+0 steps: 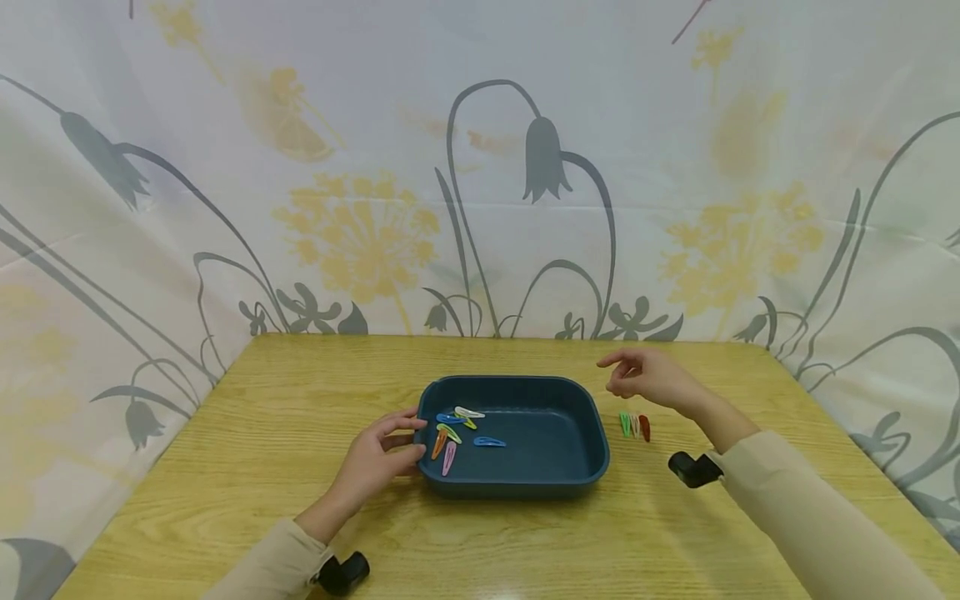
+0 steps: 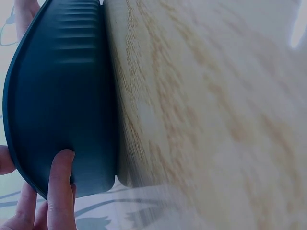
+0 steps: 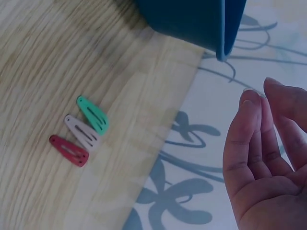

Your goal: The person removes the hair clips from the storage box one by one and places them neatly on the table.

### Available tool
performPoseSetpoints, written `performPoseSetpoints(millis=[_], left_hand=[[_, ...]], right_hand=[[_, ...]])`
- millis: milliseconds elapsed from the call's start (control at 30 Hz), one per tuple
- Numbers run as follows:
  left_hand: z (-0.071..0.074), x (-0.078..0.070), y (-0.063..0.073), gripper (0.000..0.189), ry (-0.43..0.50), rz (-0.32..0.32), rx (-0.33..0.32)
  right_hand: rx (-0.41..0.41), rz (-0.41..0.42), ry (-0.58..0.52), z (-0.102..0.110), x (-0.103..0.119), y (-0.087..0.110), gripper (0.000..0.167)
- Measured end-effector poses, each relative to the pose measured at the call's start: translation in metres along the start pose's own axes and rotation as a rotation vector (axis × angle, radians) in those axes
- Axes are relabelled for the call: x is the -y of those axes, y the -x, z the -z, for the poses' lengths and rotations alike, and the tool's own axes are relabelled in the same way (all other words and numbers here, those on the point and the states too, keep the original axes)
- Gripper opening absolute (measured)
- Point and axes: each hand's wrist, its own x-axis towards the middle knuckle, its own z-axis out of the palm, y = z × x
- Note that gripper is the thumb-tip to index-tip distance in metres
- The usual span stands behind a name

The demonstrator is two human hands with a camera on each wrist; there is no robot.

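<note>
A dark blue tray [image 1: 547,446] sits on the wooden table, with several coloured snap hair clips lying in its left part. Among them are a pink clip [image 1: 448,458] and a lone blue clip [image 1: 490,442]. My left hand [image 1: 378,446] grips the tray's left edge, a fingertip against the outer wall in the left wrist view. Hovering beyond the tray's right side, my right hand [image 1: 656,382] has loosely bent fingers and no object showing between them. Just below it lie a green clip [image 3: 93,115], a pale pink clip [image 3: 82,132] and a red clip [image 3: 69,150] in a row.
The wooden table [image 1: 300,375] ends at a floral-patterned cloth backdrop [image 1: 510,250] at the back and sides. Each wrist carries a black camera, such as the right one [image 1: 693,469]. The tray's raised wall stands between its clips and the right-hand row.
</note>
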Motion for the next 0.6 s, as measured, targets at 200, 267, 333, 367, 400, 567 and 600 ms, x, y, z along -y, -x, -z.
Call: performPoseSetpoints(millis=[200, 267, 333, 367, 400, 567, 600], left_hand=[[0.000, 0.000, 0.000, 0.029, -0.008, -0.001, -0.006], [-0.001, 0.001, -0.001, 0.028, -0.011, -0.002, -0.010], [-0.001, 0.000, -0.001, 0.028, -0.012, -0.003, -0.012], [-0.001, 0.000, -0.001, 0.028, -0.010, -0.003, -0.012], [-0.001, 0.000, -0.001, 0.028, -0.010, -0.004, -0.013], [-0.001, -0.001, 0.000, 0.028, -0.008, -0.001, -0.013], [-0.001, -0.001, 0.000, 0.028, -0.009, -0.001, -0.012]], right_hand=[[0.016, 0.046, -0.006, -0.005, 0.011, -0.006, 0.035], [0.018, 0.050, -0.001, -0.007, 0.014, -0.008, 0.034], [0.022, 0.051, 0.006, -0.009, 0.017, -0.010, 0.034], [0.024, 0.051, 0.010, -0.010, 0.018, -0.011, 0.034], [0.027, 0.052, 0.014, -0.012, 0.019, -0.013, 0.034], [0.041, 0.063, 0.015, -0.018, 0.023, -0.019, 0.034], [0.044, 0.066, 0.007, -0.019, 0.025, -0.020, 0.034]])
